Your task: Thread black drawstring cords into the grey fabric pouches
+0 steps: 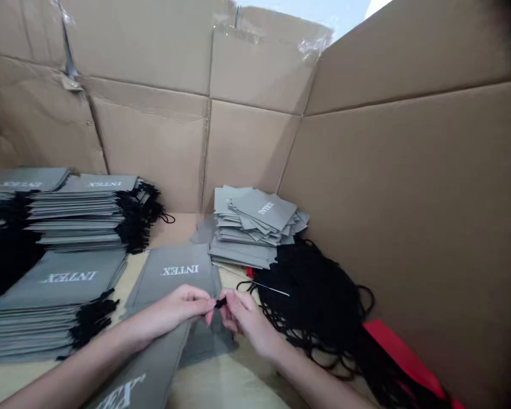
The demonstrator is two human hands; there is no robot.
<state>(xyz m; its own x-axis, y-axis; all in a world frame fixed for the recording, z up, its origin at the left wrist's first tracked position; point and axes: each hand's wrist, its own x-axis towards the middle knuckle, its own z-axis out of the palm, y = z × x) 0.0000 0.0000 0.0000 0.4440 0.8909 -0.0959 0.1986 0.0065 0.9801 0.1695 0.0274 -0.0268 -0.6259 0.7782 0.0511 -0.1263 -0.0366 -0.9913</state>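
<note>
Near the middle of the view, my left hand [191,303] and my right hand [242,315] are close together, fingertips pinched on a small bunch of black cord [220,304]. The cord sits at the corner of a grey pouch printed INTEX [153,363], which slants down below my left wrist toward the lower edge. Behind my hands lie more flat grey pouches [176,264] with the same print. A thin metal rod [275,288] rests just beyond my right hand, its far end lying across the black cords.
Neat stacks of grey pouches with black cords [76,213] stand at the left. A looser pouch pile [258,221] is at the back. On the right, a heap of black cord [306,284] lies over red material [404,358]. Cardboard walls [409,187] enclose the back and right.
</note>
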